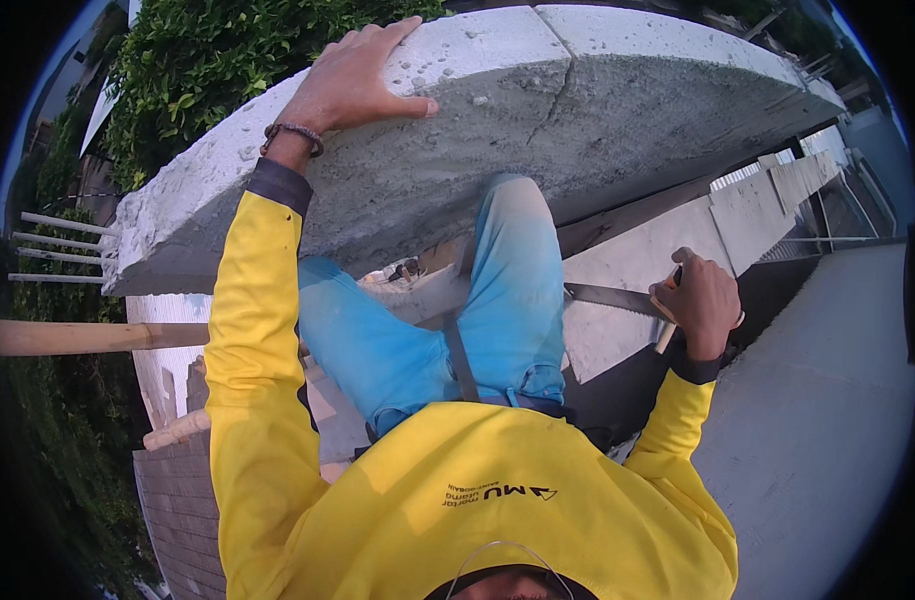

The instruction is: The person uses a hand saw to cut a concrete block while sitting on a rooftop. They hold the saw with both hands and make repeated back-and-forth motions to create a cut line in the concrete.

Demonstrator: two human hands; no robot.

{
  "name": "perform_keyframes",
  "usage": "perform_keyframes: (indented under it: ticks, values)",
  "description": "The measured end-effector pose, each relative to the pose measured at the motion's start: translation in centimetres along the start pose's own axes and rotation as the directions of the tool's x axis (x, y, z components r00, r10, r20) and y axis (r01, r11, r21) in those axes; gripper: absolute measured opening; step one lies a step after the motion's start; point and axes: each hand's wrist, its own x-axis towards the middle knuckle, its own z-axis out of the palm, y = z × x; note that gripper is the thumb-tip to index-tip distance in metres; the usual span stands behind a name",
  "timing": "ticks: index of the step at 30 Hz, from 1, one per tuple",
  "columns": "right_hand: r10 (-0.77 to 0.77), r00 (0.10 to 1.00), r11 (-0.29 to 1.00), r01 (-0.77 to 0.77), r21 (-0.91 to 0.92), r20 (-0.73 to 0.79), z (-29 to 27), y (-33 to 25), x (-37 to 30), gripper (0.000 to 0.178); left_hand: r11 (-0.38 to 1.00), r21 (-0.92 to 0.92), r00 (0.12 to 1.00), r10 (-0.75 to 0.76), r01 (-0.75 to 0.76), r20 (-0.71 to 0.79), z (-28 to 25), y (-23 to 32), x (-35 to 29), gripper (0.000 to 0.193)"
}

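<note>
My left hand (363, 75) rests on the top edge of a rough grey concrete slab (458, 150), its thumb spread along the near face and its fingers over the top. A crack or joint runs down the slab to the right of that hand. Off to my right, my right hand (706, 300) is closed around the orange handle of a hand saw (618, 298). The saw's long blade points left toward my knee, above pale boards. Part of the handle is hidden by my fingers.
Several metal bars (63, 250) stick out of the slab's left end. Below them a bamboo pole (108, 338) reaches in from the left. Green foliage (198, 80) stands beyond the slab. A grey wall surface (818, 420) lies to the right, and pale panels (668, 250) slope behind the saw.
</note>
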Motion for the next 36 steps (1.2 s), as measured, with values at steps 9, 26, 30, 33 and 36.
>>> perform_keyframes:
  ticks: [9, 26, 30, 33, 36]
  values:
    - [0.053, 0.997, 0.998, -0.054, 0.027, 0.06, 0.8, 1.6, 0.1, 0.048, 0.992, -0.05, 0.972, -0.106, 0.119, 0.207, -2.0, 1.2, 0.7, 0.114]
    - [0.082, 0.997, 0.994, -0.081, 0.08, -0.015, 1.5, 1.8, -1.8, 0.035, 0.992, -0.008, 0.973, -0.123, 0.127, 0.196, 5.9, 13.5, 16.1, 0.12]
    - [0.137, 0.991, 0.987, -0.137, 0.089, 0.013, 1.4, 2.7, -1.9, 0.036, 0.991, 0.002, 0.973, -0.135, 0.137, 0.188, 5.9, 13.5, 16.2, 0.118]
    - [0.123, 0.992, 0.989, -0.121, 0.082, -0.017, 1.5, 3.1, -1.9, 0.037, 0.989, 0.012, 0.972, -0.147, 0.147, 0.185, 5.9, 13.6, 16.2, 0.118]
    - [0.113, 0.994, 0.988, -0.111, 0.103, -0.009, 1.6, 3.1, -1.8, 0.037, 0.988, 0.013, 0.969, -0.151, 0.151, 0.195, 5.9, 13.6, 16.2, 0.119]
